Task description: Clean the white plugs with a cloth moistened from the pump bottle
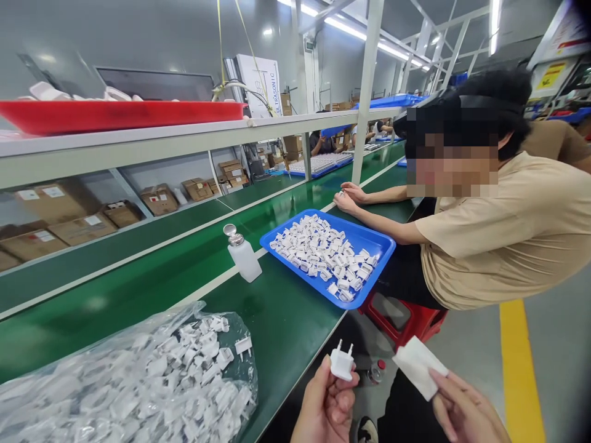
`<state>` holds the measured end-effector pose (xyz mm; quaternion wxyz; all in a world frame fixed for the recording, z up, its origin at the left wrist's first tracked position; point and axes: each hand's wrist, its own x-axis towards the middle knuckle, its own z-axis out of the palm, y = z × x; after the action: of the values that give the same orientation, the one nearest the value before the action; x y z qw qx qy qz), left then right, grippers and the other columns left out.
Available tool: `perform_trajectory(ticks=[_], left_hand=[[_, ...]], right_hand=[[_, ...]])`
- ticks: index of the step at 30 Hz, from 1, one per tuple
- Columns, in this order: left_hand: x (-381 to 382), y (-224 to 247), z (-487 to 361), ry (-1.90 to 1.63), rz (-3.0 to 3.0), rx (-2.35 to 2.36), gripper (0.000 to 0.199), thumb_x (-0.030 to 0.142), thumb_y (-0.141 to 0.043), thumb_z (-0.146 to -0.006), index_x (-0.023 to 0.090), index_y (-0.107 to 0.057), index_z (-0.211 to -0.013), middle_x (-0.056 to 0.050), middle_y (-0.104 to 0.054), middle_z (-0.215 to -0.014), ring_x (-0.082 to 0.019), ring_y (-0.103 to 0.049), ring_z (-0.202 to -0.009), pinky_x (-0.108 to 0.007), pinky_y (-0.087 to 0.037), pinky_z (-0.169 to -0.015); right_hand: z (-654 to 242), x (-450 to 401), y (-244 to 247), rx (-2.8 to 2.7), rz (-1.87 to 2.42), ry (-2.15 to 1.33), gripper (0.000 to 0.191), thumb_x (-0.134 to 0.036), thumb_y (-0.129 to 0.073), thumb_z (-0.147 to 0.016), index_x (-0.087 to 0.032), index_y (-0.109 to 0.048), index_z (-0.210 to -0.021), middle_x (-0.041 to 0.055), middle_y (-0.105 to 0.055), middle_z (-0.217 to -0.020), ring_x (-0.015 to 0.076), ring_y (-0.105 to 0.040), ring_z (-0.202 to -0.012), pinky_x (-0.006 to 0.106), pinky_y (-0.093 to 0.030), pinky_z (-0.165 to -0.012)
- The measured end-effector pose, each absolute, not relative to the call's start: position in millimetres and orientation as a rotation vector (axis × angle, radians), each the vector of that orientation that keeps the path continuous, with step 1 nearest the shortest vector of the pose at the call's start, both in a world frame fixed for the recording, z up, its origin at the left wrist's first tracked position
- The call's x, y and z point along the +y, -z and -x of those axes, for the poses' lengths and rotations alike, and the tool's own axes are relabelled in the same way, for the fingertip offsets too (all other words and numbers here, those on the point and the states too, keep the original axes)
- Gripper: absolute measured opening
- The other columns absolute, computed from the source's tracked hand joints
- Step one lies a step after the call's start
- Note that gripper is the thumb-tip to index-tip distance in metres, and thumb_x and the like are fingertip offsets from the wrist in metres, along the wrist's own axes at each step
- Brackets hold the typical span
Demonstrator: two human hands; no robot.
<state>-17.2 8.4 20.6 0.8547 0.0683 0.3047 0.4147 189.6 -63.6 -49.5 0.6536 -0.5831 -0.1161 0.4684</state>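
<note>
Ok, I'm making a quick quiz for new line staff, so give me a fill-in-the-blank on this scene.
1. The left hand holds a white ____.
2. The right hand holds a white ____.
3. The tray of plugs beside the co-worker is ____.
4. The plastic bag lies on the ____ table.

Missing words: plug; cloth; blue; green

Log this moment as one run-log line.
left hand: holds white plug | right hand: holds white wipe | bench: bag of plugs, blue tray, dispenser bottle | co-worker seated beside

White plug [342, 363] in left hand [325, 409], cloth [419, 367] in right hand [464, 412].
</note>
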Motion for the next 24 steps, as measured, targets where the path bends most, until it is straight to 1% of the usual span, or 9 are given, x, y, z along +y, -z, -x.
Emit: perform_trajectory(ticks=[2, 3, 4, 7, 9, 12, 15, 19, 24], left_hand=[[10, -21, 19, -0.855, -0.123, 0.630, 0.037, 0.031, -0.092, -0.068, 0.000, -0.079, -0.084, -0.009, -0.072, -0.068, 0.002, -0.047, -0.045, -0.005, -0.034, -0.037], [10, -21, 18, -0.853, -0.120, 0.635, 0.038, 0.032, -0.093, -0.067, 0.000, -0.079, -0.084, -0.009, -0.072, -0.069, 0.002, -0.047, -0.045, -0.005, -0.034, -0.037], [10, -21, 16, -0.861, -0.129, 0.648, 0.040, 0.034, -0.094, -0.065, 0.001, -0.080, -0.083, -0.009, -0.073, -0.069, 0.002, -0.046, -0.045, -0.004, -0.034, -0.038], [7, -18, 6, -0.978, -0.286, 0.748, 0.044, 0.041, -0.096, -0.057, 0.005, -0.080, -0.078, -0.008, -0.073, -0.068, 0.000, -0.050, -0.046, -0.006, -0.036, -0.038], [4, -14, -3, -1.118, -0.488, 0.857, 0.044, 0.039, -0.098, -0.053, 0.009, -0.081, -0.081, -0.008, -0.073, -0.067, -0.005, -0.057, -0.049, -0.010, -0.042, -0.041], [1, -8, -13, -1.296, -0.751, 1.002, 0.043, 0.029, -0.098, -0.051, 0.015, -0.083, -0.088, -0.007, -0.074, -0.072, -0.012, -0.063, -0.058, -0.018, -0.051, -0.049], [0, -3, -17, -1.362, -0.916, 1.049, 0.036, 0.024, -0.094, -0.054, 0.017, -0.083, -0.088, -0.007, -0.073, -0.080, -0.015, -0.066, -0.063, -0.021, -0.054, -0.055], [-2, 3, -19, -1.360, -1.048, 1.079, 0.033, 0.023, -0.091, -0.059, 0.017, -0.082, -0.090, -0.008, -0.072, -0.083, -0.017, -0.067, -0.065, -0.023, -0.054, -0.055], [20, -6, -12, -1.315, -1.238, 1.215, 0.028, 0.031, -0.084, -0.072, 0.017, -0.076, -0.095, -0.009, -0.073, -0.091, -0.020, -0.070, -0.076, -0.024, -0.057, -0.062]], right_hand=[[-208, -67, 74, -0.064, 1.281, -1.113, 0.060, -0.050, -0.092, -0.057, -0.022, -0.040, -0.051, -0.0081, -0.037, -0.041, 0.0039, -0.030, -0.041, 0.017, -0.041, -0.042], [-215, -70, 87, 0.045, 1.224, -1.170, 0.060, -0.046, -0.094, -0.054, -0.022, -0.039, -0.053, -0.0097, -0.034, -0.042, 0.0037, -0.027, -0.039, 0.019, -0.040, -0.038], [-221, -73, 100, 0.136, 1.148, -1.207, 0.054, -0.040, -0.095, -0.056, -0.022, -0.044, -0.057, -0.0106, -0.036, -0.045, 0.0033, -0.028, -0.039, 0.019, -0.040, -0.037], [-235, -84, 133, 0.261, 1.005, -1.214, 0.050, -0.027, -0.097, -0.052, -0.022, -0.048, -0.065, -0.0142, -0.033, -0.046, 0.0024, -0.030, -0.038, 0.021, -0.054, -0.048], [-242, -88, 147, 0.252, 0.953, -1.173, 0.047, -0.029, -0.096, -0.052, -0.022, -0.055, -0.072, -0.0150, -0.034, -0.049, 0.0025, -0.033, -0.040, 0.022, -0.058, -0.056], [-250, -89, 156, 0.213, 0.904, -1.154, 0.039, -0.030, -0.091, -0.060, -0.023, -0.061, -0.085, -0.0121, -0.045, -0.058, 0.0046, -0.039, -0.044, 0.022, -0.057, -0.054], [-253, -89, 161, 0.187, 0.898, -1.163, 0.030, -0.025, -0.087, -0.065, -0.023, -0.060, -0.078, -0.0105, -0.046, -0.058, 0.0070, -0.045, -0.048, 0.026, -0.060, -0.059], [-250, -89, 166, 0.192, 0.868, -1.163, 0.031, -0.026, -0.088, -0.066, -0.023, -0.058, -0.072, -0.0108, -0.043, -0.056, 0.0062, -0.046, -0.049, 0.027, -0.062, -0.066], [-248, -88, 167, 0.183, 0.867, -1.175, 0.032, -0.027, -0.089, -0.066, -0.023, -0.058, -0.067, -0.0101, -0.044, -0.054, 0.0061, -0.044, -0.047, 0.027, -0.063, -0.063]])
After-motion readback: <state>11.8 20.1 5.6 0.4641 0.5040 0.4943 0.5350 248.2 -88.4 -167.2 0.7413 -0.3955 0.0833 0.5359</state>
